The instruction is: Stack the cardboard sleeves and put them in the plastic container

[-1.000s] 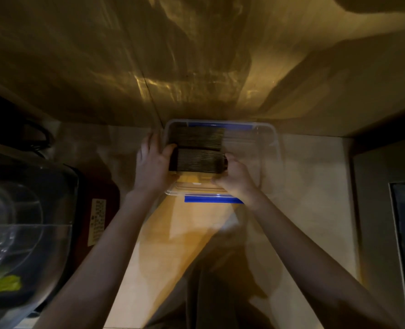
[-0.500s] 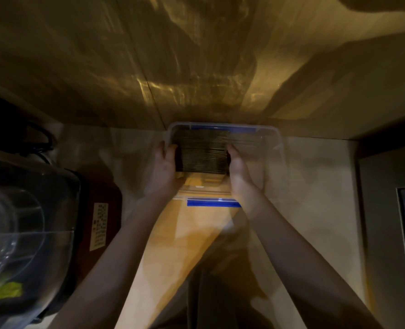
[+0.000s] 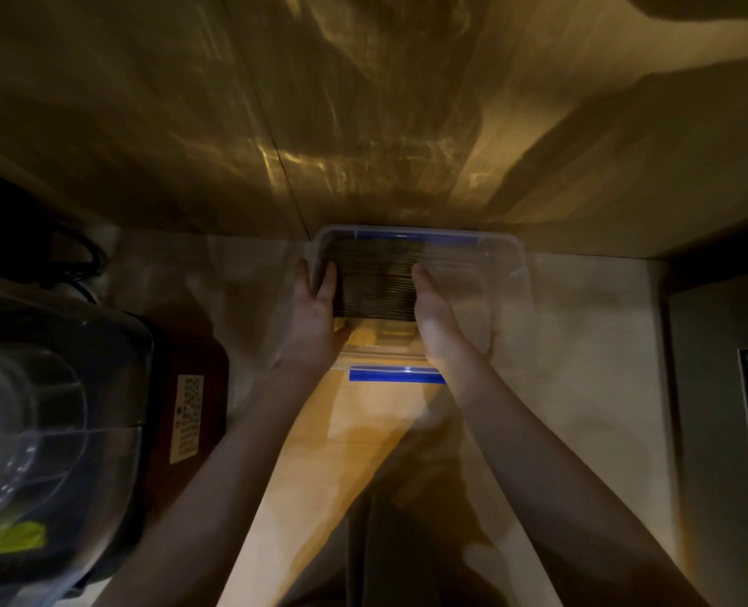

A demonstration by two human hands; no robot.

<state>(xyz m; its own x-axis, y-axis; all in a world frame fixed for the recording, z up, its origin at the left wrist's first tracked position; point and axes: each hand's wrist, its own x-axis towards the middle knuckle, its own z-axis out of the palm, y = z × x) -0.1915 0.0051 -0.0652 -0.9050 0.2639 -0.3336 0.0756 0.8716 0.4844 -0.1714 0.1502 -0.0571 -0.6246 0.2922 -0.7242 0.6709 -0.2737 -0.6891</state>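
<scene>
A dark stack of cardboard sleeves (image 3: 374, 282) stands on edge inside the clear plastic container (image 3: 508, 273), against its left and far walls. My left hand (image 3: 315, 308) presses the stack's left end, thumb inside the container wall and fingers outside it. On the stack's right end lies my right hand (image 3: 433, 313), flat inside the container. Blue clips mark the container's far rim (image 3: 416, 235) and near rim (image 3: 396, 374). The light is dim.
The container sits on a pale wooden counter (image 3: 582, 343) against a wooden back wall (image 3: 363, 124). A large clear-lidded appliance (image 3: 48, 422) with a dark red body stands at the left. A dark recess and panel (image 3: 722, 387) border the right side.
Both hands have pushed the near stack away from me until it joined the sleeves at the container's far wall. The hands moved forward with it.
</scene>
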